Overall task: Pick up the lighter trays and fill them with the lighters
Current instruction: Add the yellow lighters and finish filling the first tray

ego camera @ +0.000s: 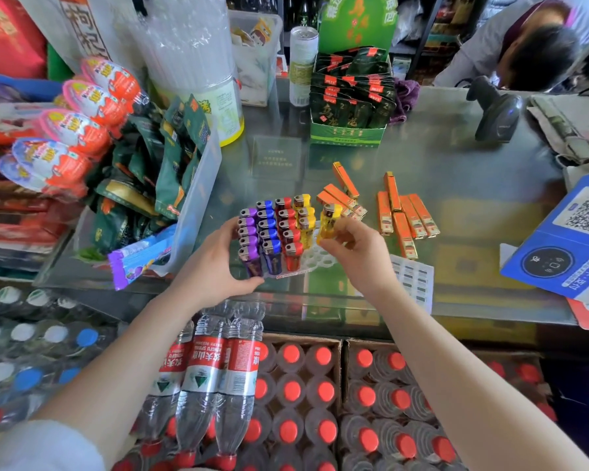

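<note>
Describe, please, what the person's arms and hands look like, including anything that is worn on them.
Both forearms are bare from elbow to wrist. The left hand and the right hand carry no gloves, and no rings, watch or bracelet show. Only a pale, whitish sleeve edge shows, pushed up at the left arm's lower end, at the frame's bottom left corner.

A glass counter (456, 185) carried the goods. On it lay loose orange lighters (405, 215), a green display box (349, 130) of dark packets, a clear bin (198, 185) of snack bags, a barcode scanner (497, 110), a blue QR stand (565, 243) and a label sheet (413, 277).
</note>
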### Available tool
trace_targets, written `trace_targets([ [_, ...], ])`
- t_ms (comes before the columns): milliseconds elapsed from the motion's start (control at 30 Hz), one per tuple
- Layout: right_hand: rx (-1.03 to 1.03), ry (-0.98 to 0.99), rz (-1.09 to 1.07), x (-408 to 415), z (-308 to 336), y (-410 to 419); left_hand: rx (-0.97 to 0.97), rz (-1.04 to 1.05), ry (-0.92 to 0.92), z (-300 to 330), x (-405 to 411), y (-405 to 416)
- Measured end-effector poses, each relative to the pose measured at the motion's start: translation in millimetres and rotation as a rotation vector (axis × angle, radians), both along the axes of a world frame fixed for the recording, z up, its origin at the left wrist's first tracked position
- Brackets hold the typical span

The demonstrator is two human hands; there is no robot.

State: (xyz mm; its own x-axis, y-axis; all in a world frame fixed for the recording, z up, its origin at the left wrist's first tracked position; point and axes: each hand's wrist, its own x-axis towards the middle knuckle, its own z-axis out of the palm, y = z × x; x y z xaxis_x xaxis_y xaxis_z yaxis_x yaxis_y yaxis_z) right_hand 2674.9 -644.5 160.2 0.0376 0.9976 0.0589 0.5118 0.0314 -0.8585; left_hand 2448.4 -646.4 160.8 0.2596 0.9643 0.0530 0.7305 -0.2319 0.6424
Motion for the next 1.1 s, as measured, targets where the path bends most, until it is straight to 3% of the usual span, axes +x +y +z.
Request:
trace_targets([
  [467,0.121,-0.352,0.24,-17,-3,0,-0.027,-0.002,-0.032,-7,-9,2],
  [733,0.074,-0.515,0.213,-22,0,4,-0.041,0.006,-0.074,-1,-5,-4],
  [933,0.118,-0.32,0.186,-21,2,-2,-0.053,0.003,-0.052,0,-5,-5],
  [1100,0.163,-0.407,0.254,-17,4,5,-0.059,0.006,-0.048,5,-3,-5],
])
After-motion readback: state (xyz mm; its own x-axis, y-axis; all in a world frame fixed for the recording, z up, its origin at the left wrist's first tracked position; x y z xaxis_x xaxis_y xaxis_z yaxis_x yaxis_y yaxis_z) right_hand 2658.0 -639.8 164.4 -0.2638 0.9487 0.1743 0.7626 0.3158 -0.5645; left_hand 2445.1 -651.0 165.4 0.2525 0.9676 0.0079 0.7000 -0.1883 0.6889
